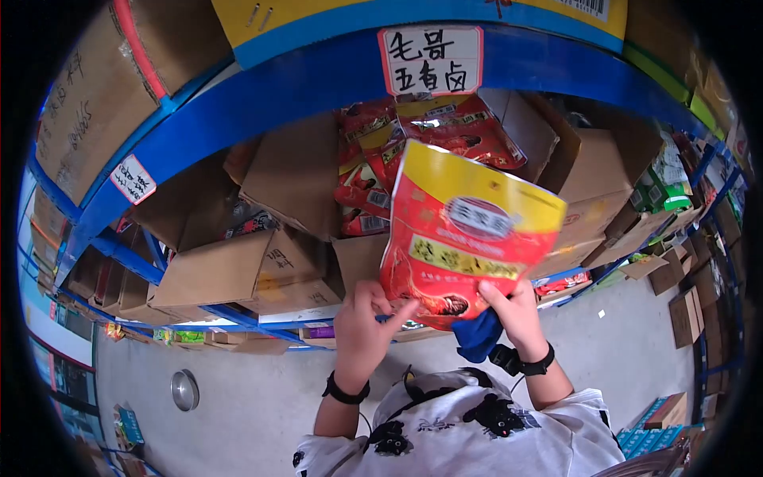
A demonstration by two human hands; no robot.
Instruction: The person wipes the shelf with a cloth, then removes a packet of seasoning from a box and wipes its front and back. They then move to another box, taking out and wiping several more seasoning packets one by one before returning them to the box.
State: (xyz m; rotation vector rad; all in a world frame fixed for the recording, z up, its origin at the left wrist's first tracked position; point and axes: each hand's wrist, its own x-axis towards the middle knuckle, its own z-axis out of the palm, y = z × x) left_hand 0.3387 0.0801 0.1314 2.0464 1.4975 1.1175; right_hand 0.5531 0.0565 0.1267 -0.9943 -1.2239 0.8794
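A red and yellow seasoning packet point(469, 230) is held up in front of the shelf, its printed front facing me and its top leaning right. My right hand point(515, 314) grips its lower right corner, thumb across the front. At the lower left corner, my left hand point(366, 326) closes on the packet with the thumb over its face; some fingers are hidden. Something dark blue, like cloth point(478, 338), hangs beside my right palm under the packet. Behind, an open cardboard box point(290, 183) contains several similar red packets point(461, 131).
A blue shelf beam point(318, 71) with a handwritten label point(433, 60) runs above the boxes. Another open carton point(230, 266) stands to the left, and more cartons point(600, 171) to the right. A round metal bowl point(184, 390) lies on the grey floor point(254, 397).
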